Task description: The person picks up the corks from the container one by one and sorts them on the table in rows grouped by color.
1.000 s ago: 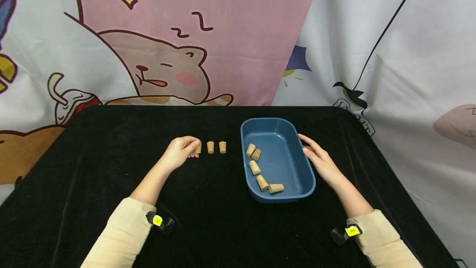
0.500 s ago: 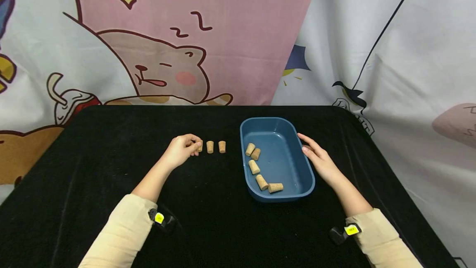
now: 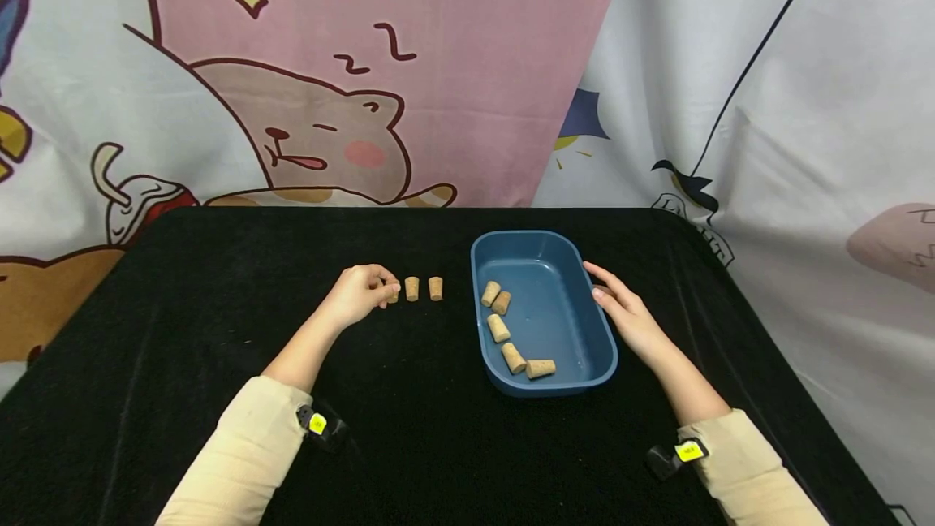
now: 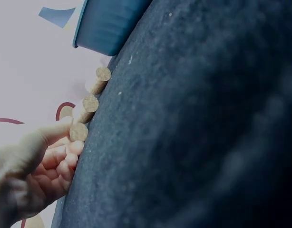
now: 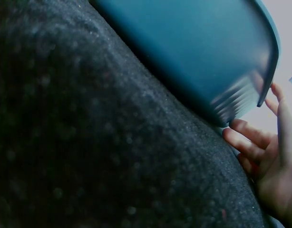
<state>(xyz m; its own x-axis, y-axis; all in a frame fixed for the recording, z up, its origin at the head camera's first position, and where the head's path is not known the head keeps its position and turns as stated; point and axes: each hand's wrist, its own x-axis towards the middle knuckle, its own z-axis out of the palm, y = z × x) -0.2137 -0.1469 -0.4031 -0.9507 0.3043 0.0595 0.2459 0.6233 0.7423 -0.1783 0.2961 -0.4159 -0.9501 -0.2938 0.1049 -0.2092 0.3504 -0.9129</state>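
Observation:
My left hand (image 3: 359, 295) pinches a small tan cork (image 4: 79, 132) between thumb and fingers, low at the black cloth. Most of that cork is hidden by the fingers in the head view. Just right of it, a second cork (image 3: 412, 289) and a third cork (image 3: 435, 289) stand upright in a row, with small gaps between. Farther right is a blue plastic tub (image 3: 609, 341), where several corks lie along the left side and near end. Against the tub's right side rests my right hand (image 3: 631, 321), its fingers extended along the rim and outer wall.
A black cloth (image 3: 219, 331) covers the table. Behind it hangs a printed curtain (image 3: 475, 104) with cartoon animals, and its white part runs down the right side. Each sleeve carries a small black camera at the wrist.
My left hand has shifted slightly right with the cork, bringing it closer to the two standing corks. My right hand and the tub stay in place.

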